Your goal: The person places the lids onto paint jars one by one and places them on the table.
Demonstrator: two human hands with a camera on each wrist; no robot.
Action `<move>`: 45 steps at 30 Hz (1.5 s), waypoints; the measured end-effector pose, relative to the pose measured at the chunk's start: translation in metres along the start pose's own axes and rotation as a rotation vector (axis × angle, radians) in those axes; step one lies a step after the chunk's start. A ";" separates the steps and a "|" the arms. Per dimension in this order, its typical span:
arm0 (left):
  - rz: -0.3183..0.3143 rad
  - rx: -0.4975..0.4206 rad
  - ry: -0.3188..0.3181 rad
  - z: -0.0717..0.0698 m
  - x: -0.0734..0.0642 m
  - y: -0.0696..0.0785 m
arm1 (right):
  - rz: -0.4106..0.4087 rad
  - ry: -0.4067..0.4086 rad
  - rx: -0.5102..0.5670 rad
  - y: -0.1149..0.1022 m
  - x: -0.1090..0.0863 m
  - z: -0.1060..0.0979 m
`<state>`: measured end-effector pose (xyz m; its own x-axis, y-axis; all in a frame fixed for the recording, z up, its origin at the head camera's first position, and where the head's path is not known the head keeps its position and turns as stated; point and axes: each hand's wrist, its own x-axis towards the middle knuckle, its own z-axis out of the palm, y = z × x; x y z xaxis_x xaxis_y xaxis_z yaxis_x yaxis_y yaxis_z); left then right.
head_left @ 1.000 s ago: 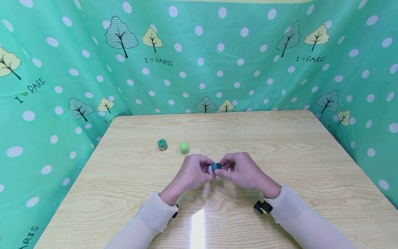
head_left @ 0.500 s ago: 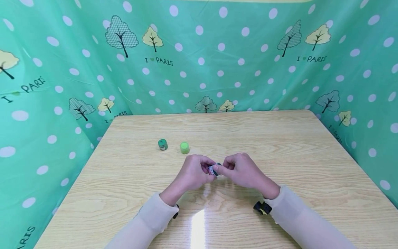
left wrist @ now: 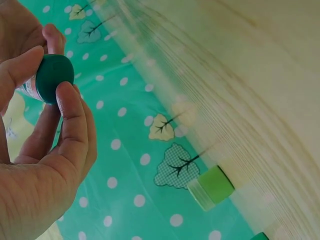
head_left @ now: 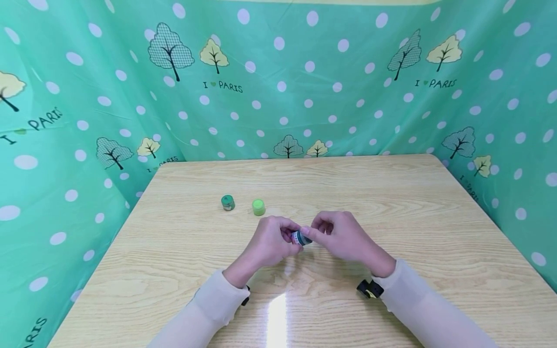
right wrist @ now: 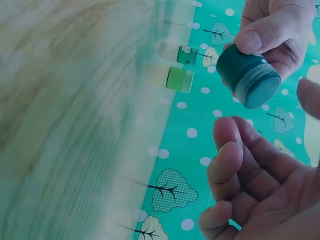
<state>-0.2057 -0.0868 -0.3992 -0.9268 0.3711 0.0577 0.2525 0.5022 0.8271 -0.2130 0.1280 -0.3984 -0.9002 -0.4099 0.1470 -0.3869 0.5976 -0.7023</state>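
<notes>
My left hand (head_left: pixel 273 241) pinches a small dark teal paint jar (head_left: pixel 302 238) between thumb and fingers, above the middle of the table. The left wrist view shows the jar's rounded teal end (left wrist: pixel 54 77) between the fingertips. My right hand (head_left: pixel 345 237) is just right of the jar. In the right wrist view, its fingers (right wrist: pixel 227 165) are loosely bent and apart from the jar, and the thumb also stands off the lid. The jar's ribbed lid (right wrist: pixel 257 85) faces the right hand. Part of the white label shows beside the left fingers in the head view.
On the wood-grain table (head_left: pixel 370 188), a light green jar (head_left: pixel 258 207) and a dark green jar (head_left: pixel 227 203) stand left of and behind the hands. A green dotted curtain (head_left: pixel 278 87) surrounds the table's back and sides. Light glares near the front.
My right thumb has swept across the jar's lid, then drawn back from it, with the right hand shifting slightly right. My left hand keeps holding the jar in nearly the same place.
</notes>
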 end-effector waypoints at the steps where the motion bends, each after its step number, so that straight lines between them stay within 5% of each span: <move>1: -0.001 0.002 0.001 0.000 0.000 0.000 | -0.016 0.005 0.009 0.001 0.000 -0.001; 15: 0.001 -0.010 0.008 -0.001 -0.001 0.000 | -0.160 -0.036 0.063 0.001 -0.001 -0.002; 45: 0.006 -0.020 -0.005 0.000 0.000 0.000 | -0.038 -0.030 0.009 0.000 0.000 0.005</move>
<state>-0.2061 -0.0873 -0.3994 -0.9238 0.3782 0.0600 0.2527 0.4844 0.8376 -0.2122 0.1249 -0.4017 -0.8783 -0.4531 0.1525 -0.4187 0.5753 -0.7026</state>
